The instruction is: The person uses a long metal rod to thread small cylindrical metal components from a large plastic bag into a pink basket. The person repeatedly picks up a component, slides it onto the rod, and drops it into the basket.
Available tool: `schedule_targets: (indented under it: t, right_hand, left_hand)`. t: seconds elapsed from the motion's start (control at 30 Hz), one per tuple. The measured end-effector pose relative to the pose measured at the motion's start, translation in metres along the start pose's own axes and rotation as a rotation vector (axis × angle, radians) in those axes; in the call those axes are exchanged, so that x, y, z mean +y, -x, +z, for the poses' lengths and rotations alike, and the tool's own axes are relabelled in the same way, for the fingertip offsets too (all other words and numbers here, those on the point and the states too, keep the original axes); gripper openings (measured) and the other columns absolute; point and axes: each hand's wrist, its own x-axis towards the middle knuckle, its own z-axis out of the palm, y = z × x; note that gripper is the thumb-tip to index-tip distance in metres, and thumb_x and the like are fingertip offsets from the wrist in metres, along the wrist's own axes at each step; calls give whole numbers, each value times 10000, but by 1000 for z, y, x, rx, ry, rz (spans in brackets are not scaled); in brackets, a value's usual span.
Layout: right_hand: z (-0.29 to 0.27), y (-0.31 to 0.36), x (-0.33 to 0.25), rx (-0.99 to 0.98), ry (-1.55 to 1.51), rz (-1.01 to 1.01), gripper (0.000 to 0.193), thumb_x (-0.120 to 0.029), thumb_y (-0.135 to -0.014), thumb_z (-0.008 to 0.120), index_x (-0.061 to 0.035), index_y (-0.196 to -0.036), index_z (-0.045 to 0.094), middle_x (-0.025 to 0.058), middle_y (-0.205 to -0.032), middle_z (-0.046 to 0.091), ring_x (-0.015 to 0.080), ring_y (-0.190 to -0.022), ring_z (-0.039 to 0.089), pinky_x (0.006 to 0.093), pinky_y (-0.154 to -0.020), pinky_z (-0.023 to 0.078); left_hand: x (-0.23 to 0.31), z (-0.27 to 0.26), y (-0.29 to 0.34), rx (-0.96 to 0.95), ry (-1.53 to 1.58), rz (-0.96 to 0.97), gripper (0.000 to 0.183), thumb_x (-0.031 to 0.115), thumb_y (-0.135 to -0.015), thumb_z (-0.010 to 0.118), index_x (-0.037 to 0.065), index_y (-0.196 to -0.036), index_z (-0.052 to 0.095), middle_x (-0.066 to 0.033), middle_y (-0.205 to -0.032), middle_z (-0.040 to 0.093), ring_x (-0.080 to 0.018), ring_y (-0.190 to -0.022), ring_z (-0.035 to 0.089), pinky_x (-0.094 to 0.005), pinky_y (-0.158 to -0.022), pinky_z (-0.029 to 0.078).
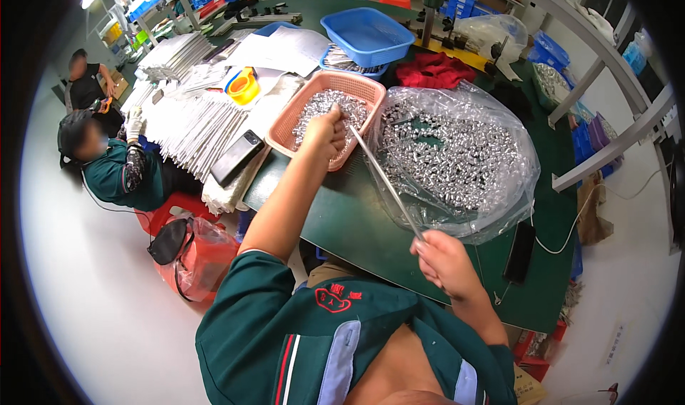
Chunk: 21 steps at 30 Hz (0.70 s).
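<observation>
My right hand (446, 262) grips the lower end of a thin metal rod (385, 180). The rod slants up and left across the table, its far end beside my left hand (325, 132). That left hand is over a pink plastic basket (280, 123) with small shiny metal pieces (325, 105) inside. Its fingers are closed, and what they hold, if anything, is hidden. Right of the basket, a clear plastic bag (524, 144) lies open and spread out, with many more small metal pieces (457, 155) in it.
Bundled rods (203, 123) and a phone (237, 157) lie left of the basket, near a yellow cup (242, 87). Behind are a blue tray (367, 34) and red cloth (435, 69). A black device (519, 251) is at the right edge. A co-worker (118, 166) sits at left.
</observation>
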Motion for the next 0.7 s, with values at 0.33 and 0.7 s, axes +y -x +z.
schedule_targets:
  t: [0.33,0.7]
  right_hand:
    - [-44,40,62,445,-143,-217,151,-147,-949,505,-7,-933,560,-62,-600,383,15,-517,323,182,-465,255]
    - [-73,53,90,612,81,-57,160,-137,-930,532,0,-890,605,-61,-598,417,13,-529,352,190,-476,278]
  left_hand:
    - [-53,71,-17,-353,375,-297,423,470,-949,436,60,-890,524,35,-577,312,-80,-475,252,-221,-422,212]
    - [-126,102,-21,-408,682,-480,382,128,-961,398,-162,-1209,417,-306,-1288,425,-434,-1255,397,-493,-1016,427]
